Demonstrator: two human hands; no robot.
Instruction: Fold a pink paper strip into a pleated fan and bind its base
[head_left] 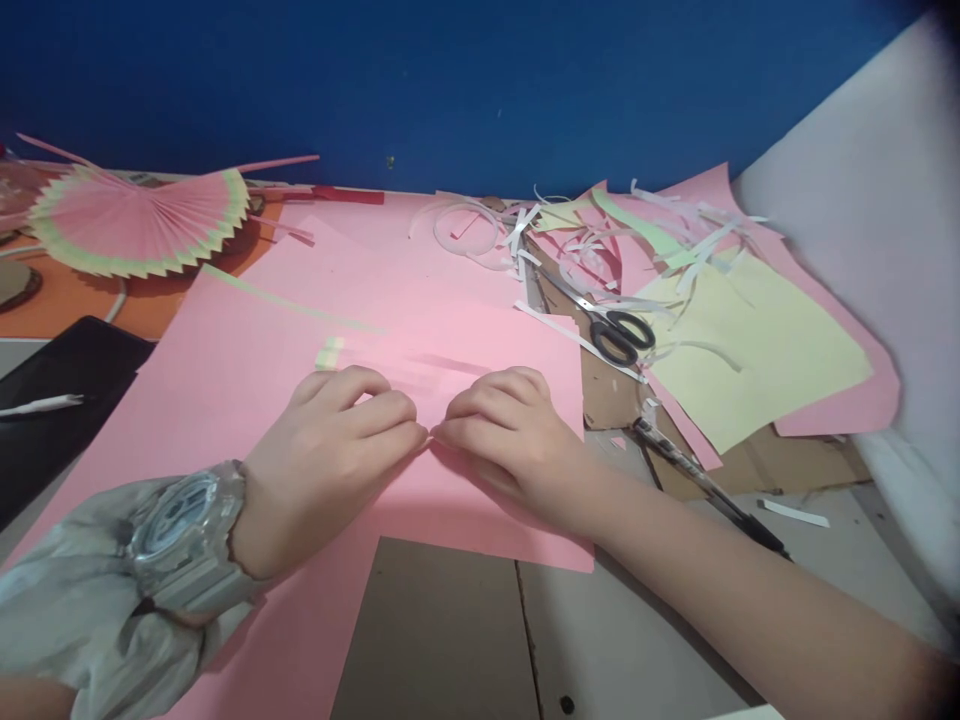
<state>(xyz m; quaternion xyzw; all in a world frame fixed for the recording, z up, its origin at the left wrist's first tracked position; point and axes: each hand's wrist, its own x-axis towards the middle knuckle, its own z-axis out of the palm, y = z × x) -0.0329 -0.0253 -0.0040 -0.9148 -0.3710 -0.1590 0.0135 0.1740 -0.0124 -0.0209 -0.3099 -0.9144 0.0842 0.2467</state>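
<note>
My left hand (345, 430), with a watch (187, 530) on its wrist, is closed in a pinch over the pink paper sheets (480, 520). Opposite it, my right hand (510, 430) is closed the same way, and the fingertips of both nearly meet. Between them they grip a narrow folded pink paper strip (442, 375), mostly hidden by the fingers. Past my left knuckles shows its yellow and green end (330, 352). A thin green line (289, 300) runs along an edge of the pink paper farther back.
A pleated pink paper fan (142, 220) with green and yellow edging lies at the back left. Black-handled scissors (619, 332), white paper scraps (705, 250) and a yellow sheet (765, 350) are at right. A pen (705, 485) lies beside my right forearm. Behind stands a blue wall (465, 90).
</note>
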